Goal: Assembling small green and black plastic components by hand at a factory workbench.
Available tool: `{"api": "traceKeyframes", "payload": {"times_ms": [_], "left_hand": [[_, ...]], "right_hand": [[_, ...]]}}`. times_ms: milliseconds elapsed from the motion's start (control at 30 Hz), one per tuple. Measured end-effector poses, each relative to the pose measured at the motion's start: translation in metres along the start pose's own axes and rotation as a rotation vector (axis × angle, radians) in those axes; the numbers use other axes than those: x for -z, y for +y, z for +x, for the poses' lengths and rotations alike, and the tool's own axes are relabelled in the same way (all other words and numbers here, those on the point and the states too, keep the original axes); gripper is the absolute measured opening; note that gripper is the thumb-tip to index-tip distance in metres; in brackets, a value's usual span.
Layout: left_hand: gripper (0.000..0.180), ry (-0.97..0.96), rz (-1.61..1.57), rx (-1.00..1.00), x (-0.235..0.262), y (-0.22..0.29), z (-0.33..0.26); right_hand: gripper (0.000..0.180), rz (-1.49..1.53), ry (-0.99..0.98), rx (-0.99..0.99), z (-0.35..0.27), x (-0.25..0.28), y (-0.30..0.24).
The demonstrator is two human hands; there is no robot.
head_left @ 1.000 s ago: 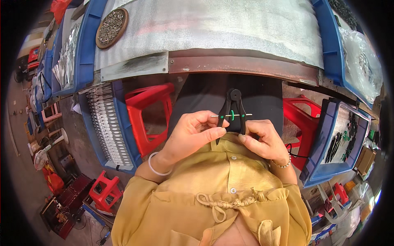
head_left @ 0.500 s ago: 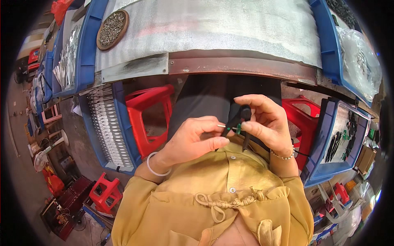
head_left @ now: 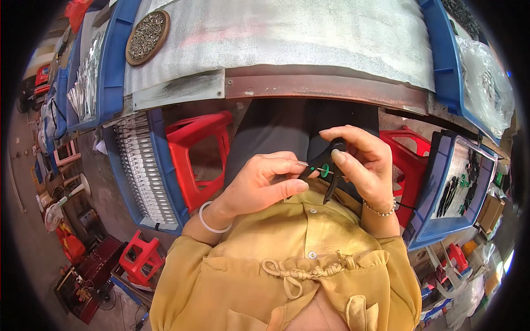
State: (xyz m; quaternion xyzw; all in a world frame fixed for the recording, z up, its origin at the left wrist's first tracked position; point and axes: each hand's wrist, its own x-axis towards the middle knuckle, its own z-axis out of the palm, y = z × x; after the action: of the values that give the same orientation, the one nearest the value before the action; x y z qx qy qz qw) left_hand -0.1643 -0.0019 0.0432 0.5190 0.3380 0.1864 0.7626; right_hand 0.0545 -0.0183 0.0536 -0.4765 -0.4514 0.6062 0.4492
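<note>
A small black drawing compass [head_left: 330, 190] with two legs hangs between my hands, in front of my lap. A green wheel [head_left: 325, 170] sits between its legs on a thin metal rod [head_left: 302, 163]. My right hand [head_left: 367, 165] is closed on the compass's rounded top, with thumb and forefinger around it. My left hand [head_left: 271, 179] is closed at the side of the left leg, by the rod's end. Its fingertips are partly hidden behind the leg and the thumb.
Ahead lies a worktable covered with a pale sheet [head_left: 298, 38]. A round dish [head_left: 165, 33] of small metal parts stands on it. Blue bins of metal parts [head_left: 146, 171] are at left; a bin of black and green pieces [head_left: 422, 220] is at right. Red stools [head_left: 182, 132] stand under the table.
The compass has shifted slightly right and turned, so its legs and green wheel show more plainly. My right hand moved a little to the right with it.
</note>
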Motion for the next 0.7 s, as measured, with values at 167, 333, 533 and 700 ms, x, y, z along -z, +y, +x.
{"api": "traceKeyframes", "payload": {"times_ms": [167,333,533,700], "left_hand": [[0.022,-0.009,-0.035,-0.063,0.001,-0.005,0.001],[0.022,-0.054,0.02,-0.035,0.003,-0.004,-0.001],[0.068,0.48,1.021,-0.321,-0.016,0.014,0.002],[0.087,0.481,1.117,-0.331,-0.018,0.011,0.005]], "right_hand": [[0.024,0.216,0.03,-0.165,-0.004,0.0,-0.006],[0.023,0.436,-0.209,-0.138,0.0,0.014,0.012],[0.029,0.311,-0.076,-0.045,-0.001,0.0,0.017],[0.03,0.352,-0.009,0.064,-0.003,-0.001,0.022]]}}
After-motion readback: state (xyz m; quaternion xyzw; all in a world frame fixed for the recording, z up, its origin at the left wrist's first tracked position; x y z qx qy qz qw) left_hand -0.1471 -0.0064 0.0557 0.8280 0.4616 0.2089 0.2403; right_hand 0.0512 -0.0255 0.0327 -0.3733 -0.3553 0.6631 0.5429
